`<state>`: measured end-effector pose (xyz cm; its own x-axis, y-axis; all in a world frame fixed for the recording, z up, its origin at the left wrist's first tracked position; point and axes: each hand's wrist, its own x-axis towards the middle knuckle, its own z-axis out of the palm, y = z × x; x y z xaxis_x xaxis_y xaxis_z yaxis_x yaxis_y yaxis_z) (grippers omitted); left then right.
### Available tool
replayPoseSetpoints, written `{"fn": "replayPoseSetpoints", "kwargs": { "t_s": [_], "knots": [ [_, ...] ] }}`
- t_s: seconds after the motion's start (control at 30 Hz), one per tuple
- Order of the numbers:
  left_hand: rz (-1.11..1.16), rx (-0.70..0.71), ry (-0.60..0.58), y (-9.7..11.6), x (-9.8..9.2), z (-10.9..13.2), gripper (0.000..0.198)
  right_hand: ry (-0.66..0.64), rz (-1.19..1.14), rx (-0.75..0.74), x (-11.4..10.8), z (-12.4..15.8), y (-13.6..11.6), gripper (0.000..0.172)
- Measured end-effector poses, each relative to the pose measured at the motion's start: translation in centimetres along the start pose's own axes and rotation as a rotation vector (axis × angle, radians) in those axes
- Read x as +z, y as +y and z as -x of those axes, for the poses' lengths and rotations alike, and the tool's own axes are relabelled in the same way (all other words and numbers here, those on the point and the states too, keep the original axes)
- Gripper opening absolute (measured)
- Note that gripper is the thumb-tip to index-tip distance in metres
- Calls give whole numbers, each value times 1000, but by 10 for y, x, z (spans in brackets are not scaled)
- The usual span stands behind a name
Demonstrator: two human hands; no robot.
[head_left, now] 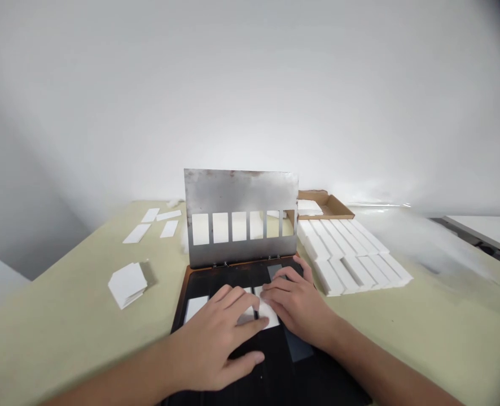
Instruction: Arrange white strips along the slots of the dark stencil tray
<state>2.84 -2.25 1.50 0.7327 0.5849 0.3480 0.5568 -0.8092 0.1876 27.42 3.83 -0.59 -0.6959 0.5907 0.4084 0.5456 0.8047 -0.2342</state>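
A black base board (258,378) lies before me, with a metal plate (241,189) raised on hinges along its far edge. The plate has a row of rectangular windows. White cards lie on the board, among them one (196,308) at the left and another (268,316) between my hands. My left hand (222,332) is open over the cards, partly covering them, its index finger and thumb spread near the middle card. With fingers stretched and slightly bent, my right hand (298,299) touches that card's upper edge; its palm hides part of the board.
To the left lie a small stack of white cards (127,283) and several loose white strips (137,233). Rows of stacked white pieces (355,254) stand at the right, in front of a brown cardboard tray (332,207). Clear plastic wrap (428,242) lies further right.
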Motion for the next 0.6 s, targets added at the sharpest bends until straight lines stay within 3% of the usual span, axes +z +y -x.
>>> {"fn": "replayPoseSetpoints", "kwargs": {
  "t_s": [0.6],
  "knots": [
    [-2, -70, 47, -3, 7, 4, 34, -6, -2, -38, -1, 7, 0, 19]
  ]
}}
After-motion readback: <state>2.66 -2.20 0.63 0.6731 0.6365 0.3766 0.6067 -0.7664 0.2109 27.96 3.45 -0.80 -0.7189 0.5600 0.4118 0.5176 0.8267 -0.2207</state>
